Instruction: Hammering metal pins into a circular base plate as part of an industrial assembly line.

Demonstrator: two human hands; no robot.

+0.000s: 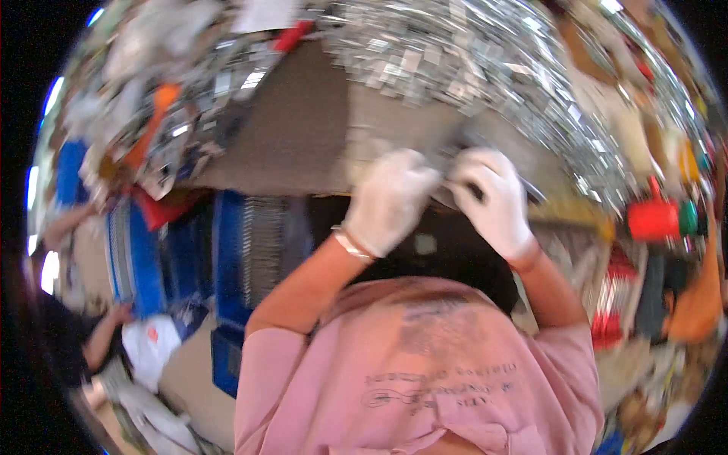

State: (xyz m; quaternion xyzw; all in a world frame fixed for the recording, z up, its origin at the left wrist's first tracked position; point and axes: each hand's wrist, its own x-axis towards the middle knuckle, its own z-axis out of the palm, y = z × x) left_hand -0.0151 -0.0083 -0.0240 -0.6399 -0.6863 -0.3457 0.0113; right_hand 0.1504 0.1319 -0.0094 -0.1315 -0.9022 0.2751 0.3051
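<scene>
Both my hands wear white gloves and meet over the near edge of the work table [288, 129]. My left hand [393, 201] is closed, its fingertips pressed toward the right hand. My right hand [491, 199] is curled, thumb and fingers pinched together. Between them is a small grey metal piece [444, 155], smeared by motion, so its shape is unclear. Just beyond lies a large heap of small shiny metal pieces [447, 49] across the far side of the table.
Blue crates [231, 265] with rows of metal parts stand below the table at left. A red cylinder with a green end [658, 218] is at right. Another person's arm [106, 334] shows at far left, near an orange-handled tool [155, 121] among more metal pieces.
</scene>
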